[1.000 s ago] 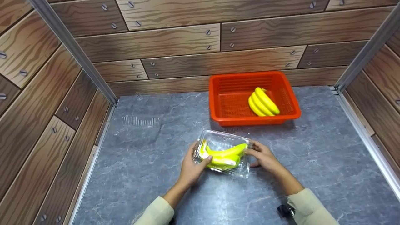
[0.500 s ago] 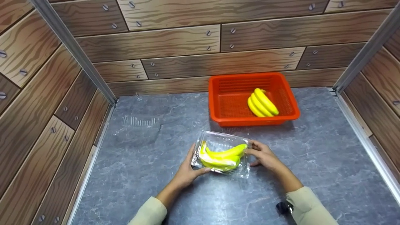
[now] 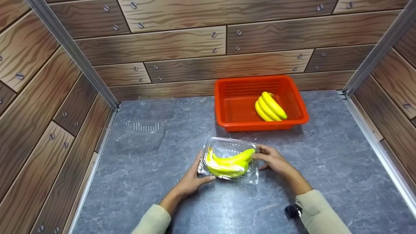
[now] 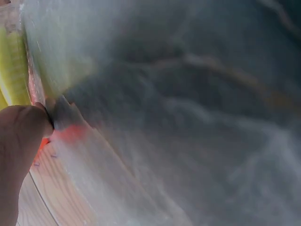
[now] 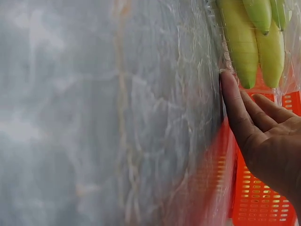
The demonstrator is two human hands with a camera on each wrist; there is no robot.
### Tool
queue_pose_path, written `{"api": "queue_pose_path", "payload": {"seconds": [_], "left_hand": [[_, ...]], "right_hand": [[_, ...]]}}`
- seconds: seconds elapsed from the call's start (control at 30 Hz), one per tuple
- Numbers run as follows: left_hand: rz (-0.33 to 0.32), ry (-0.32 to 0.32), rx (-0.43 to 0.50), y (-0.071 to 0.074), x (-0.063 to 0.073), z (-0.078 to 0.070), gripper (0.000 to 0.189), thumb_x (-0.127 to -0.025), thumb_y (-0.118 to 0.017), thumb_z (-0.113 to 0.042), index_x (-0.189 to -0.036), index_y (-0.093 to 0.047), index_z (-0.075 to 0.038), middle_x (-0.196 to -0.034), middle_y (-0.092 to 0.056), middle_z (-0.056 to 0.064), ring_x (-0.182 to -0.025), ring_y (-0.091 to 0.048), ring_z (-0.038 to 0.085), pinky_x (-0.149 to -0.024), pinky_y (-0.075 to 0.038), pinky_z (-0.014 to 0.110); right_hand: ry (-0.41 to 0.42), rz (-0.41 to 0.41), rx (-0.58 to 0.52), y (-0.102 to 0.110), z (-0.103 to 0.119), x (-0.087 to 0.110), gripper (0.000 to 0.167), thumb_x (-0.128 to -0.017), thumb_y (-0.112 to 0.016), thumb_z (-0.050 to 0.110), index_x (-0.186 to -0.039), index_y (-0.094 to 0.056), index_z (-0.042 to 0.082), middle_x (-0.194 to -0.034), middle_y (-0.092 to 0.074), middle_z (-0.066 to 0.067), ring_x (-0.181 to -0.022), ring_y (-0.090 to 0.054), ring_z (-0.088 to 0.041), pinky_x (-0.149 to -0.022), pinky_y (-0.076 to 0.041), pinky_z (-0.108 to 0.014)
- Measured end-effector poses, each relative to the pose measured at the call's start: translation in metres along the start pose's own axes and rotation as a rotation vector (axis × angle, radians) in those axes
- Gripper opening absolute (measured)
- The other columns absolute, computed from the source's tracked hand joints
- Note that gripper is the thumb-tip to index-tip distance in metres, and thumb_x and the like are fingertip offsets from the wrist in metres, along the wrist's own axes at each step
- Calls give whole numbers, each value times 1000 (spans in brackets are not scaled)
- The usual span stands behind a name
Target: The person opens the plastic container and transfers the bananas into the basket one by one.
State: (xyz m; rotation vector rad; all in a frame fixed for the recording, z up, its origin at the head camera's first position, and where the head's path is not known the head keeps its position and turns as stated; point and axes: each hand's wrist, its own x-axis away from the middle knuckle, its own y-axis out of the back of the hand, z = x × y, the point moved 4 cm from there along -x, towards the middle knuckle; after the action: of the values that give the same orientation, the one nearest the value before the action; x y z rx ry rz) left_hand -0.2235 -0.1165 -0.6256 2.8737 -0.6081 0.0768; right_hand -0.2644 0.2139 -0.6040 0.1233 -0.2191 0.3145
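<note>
A clear plastic clamshell box point(image 3: 232, 142) sits on the grey marbled tabletop with a bunch of yellow bananas point(image 3: 229, 165) inside. My left hand point(image 3: 188, 182) rests against its left side, fingers along the wall and thumb stretched out by the front left corner. On the opposite side my right hand point(image 3: 273, 160) touches the box's right edge with extended fingers. The left wrist view catches the left thumb point(image 4: 21, 134) beside the plastic wall. In the right wrist view, the banana tips point(image 5: 242, 47) show through the plastic just above the right fingers.
Behind the box stands a red-orange plastic basket point(image 3: 260, 126) against the back wall, holding another bunch of bananas point(image 3: 269, 107). A second clear plastic container point(image 3: 143, 127) lies at the back left. Wood-patterned panels point(image 3: 182, 70) enclose the work surface on three sides.
The left thumb has come off the top of the box and moved down to its front left corner. The right hand stays at the right edge, and the box has hardly moved.
</note>
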Motion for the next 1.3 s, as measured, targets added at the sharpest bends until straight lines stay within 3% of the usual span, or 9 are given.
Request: {"api": "queue_pose_path", "payload": {"seconds": [0.17, 0.37, 0.57, 0.8, 1.17, 1.3], "left_hand": [[-2, 1, -77, 0, 2, 0, 113, -94, -83, -31, -174, -3, -23, -182, -9, 13, -168, -15, 38, -137, -12, 56], [18, -12, -63, -1, 1, -2, 107, -98, -79, -31, -174, -3, -29, -183, -10, 8, -168, -18, 33, -137, -14, 52], [30, -12, -39, -2, 1, -2, 104, -100, -75, -26, -174, -2, -24, -183, -7, 11, -169, -12, 36, -137, -10, 55], [27, -18, -122, -3, 2, -2, 105, -101, -74, -34, -174, 1, -21, -182, -8, 12, -168, -18, 35, -137, -14, 54], [22, -44, -93, -4, 0, -4, 106, -100, -76, -30, -174, -1, -18, -182, -10, 15, -166, -24, 35, -136, -18, 51], [21, -33, -107, -5, 0, -5, 108, -99, -77, -33, -174, 0, -18, -182, -9, 15, -167, -19, 35, -137, -15, 53]], "right_hand": [[2, 11, 26, 4, 2, -5, 71, -101, -69, 20, -159, -40, -8, -143, -62, -26, -102, -69, -9, -73, -67, -35], [-5, 13, 57, 7, 3, -9, 74, -99, -70, 21, -160, -39, -8, -141, -61, -27, -88, -68, -13, -71, -66, -31], [-22, 16, 46, 8, 1, -9, 77, -99, -69, 21, -162, -35, -7, -153, -50, -35, -85, -68, -14, -71, -66, -32], [-31, 8, 23, 8, 0, -11, 78, -99, -68, 21, -163, -32, -7, -159, -44, -35, -82, -68, -12, -69, -66, -31], [-29, 16, 7, 10, -1, -10, 79, -100, -68, 21, -164, -31, -6, -160, -41, -36, -91, -70, -17, -72, -68, -35], [-22, 13, 5, 11, -1, -10, 78, -99, -68, 20, -163, -32, -7, -160, -40, -37, -101, -69, -18, -74, -67, -34]]}}
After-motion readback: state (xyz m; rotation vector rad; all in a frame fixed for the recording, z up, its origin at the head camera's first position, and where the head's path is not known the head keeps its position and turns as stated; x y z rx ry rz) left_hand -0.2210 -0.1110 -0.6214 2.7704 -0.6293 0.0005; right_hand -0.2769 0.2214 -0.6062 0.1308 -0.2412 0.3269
